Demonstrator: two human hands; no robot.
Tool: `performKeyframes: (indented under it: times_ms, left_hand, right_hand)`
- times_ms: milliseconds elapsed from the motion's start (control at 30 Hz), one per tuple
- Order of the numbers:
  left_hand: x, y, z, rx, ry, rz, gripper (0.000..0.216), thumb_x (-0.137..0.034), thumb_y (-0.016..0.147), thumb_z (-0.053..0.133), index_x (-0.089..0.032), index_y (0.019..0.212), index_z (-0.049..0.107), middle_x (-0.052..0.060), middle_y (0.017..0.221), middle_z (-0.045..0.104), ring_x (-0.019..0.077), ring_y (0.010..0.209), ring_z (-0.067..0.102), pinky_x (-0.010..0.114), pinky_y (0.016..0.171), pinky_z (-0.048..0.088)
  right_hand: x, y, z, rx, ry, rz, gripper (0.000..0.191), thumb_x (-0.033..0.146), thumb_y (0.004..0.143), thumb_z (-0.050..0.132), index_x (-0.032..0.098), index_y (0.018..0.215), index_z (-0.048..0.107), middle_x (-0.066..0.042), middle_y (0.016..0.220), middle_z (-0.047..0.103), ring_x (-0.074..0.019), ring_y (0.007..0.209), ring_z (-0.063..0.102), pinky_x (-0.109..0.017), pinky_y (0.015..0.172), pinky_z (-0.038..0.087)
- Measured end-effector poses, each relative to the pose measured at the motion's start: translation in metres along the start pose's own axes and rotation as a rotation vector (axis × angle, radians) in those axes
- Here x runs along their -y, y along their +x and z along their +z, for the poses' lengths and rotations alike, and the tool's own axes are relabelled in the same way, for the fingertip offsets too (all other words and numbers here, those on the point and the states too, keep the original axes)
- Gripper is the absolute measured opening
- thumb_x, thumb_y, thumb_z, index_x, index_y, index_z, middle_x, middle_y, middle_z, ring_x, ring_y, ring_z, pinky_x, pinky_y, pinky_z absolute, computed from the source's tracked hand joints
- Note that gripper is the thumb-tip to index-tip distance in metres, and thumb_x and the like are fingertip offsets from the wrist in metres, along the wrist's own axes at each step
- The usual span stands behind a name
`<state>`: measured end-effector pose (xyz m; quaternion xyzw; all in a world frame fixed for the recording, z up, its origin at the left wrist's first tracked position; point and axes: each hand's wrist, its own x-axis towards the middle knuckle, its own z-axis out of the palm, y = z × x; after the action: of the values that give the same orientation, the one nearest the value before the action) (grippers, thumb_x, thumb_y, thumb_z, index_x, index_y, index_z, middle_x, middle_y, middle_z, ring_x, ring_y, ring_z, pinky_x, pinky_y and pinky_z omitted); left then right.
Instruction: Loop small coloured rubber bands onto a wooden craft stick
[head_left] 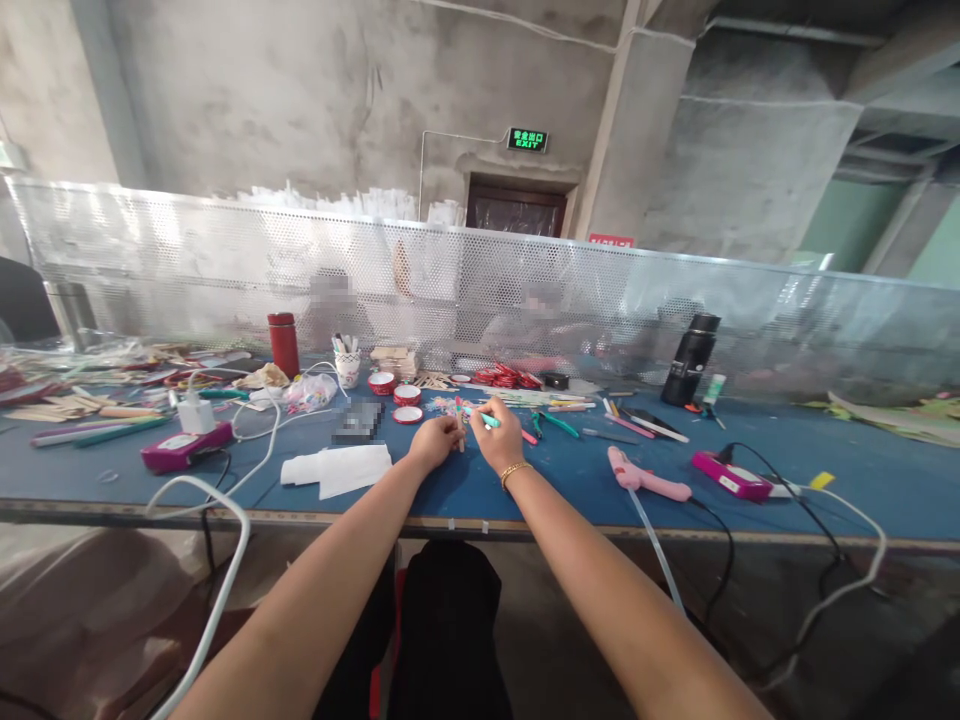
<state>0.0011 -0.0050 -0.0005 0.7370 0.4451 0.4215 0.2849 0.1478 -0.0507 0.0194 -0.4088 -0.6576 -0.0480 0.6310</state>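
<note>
My left hand (435, 442) is closed, fingertips pinching a small, narrow wooden stick (461, 442) that looks reddish near its top. Close beside it, my right hand (504, 438) grips a teal and white marker (490, 421), its tip end directed toward the stick. A gold bracelet (514, 472) circles my right wrist. Small colourful bits (442, 404) lie just beyond my fingers. Red-rimmed round tins (407, 414) sit to the left of them. Green-handled pliers (559, 424) rest right of my right hand. Fine detail on the stick is too small to make out.
A pink glue gun (649, 478) lies at right, near a purple power strip (731, 476) and black bottle (691, 360). Leftward are white tissue (341, 470), another purple power strip (187, 447) with looping cables, and a red bottle (283, 345). A perforated metal screen (420, 290) backs the table.
</note>
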Motion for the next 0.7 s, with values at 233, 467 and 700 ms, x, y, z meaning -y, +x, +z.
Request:
performKeyframes:
  times_ms: [233,467,700]
  left_hand:
    - [0.0019,0.0009,0.0008,-0.012,-0.024,-0.023,0.015,-0.03,0.077,0.063,-0.018,0.07,0.062,-0.002,0.057,0.061,0.0108,0.054,0.054,0.021,0.056,0.041]
    - [0.0003,0.0015,0.003,-0.022,-0.084,-0.038,0.012,-0.029,0.074,0.067,-0.018,0.079,0.065,-0.001,0.062,0.064,0.0109,0.055,0.055,0.021,0.057,0.044]
    - [-0.0018,0.0003,0.0026,-0.007,-0.149,-0.041,0.011,-0.026,0.073,0.067,-0.017,0.079,0.065,-0.001,0.063,0.064,0.0107,0.056,0.056,0.022,0.059,0.047]
  right_hand:
    - [0.0011,0.0006,-0.0007,0.008,-0.009,-0.002,0.012,0.027,0.081,0.052,0.023,0.07,0.049,0.001,0.065,0.06,-0.016,0.062,0.057,-0.025,0.061,0.042]
    - [0.0018,0.0002,-0.0011,0.023,0.024,-0.008,0.012,0.027,0.082,0.05,0.023,0.071,0.049,0.001,0.067,0.06,-0.0167,0.066,0.059,-0.026,0.064,0.044]
    - [0.001,0.0,-0.0003,0.041,0.045,-0.029,0.012,0.025,0.083,0.05,0.023,0.071,0.049,0.001,0.067,0.061,-0.0169,0.068,0.06,-0.026,0.067,0.045]
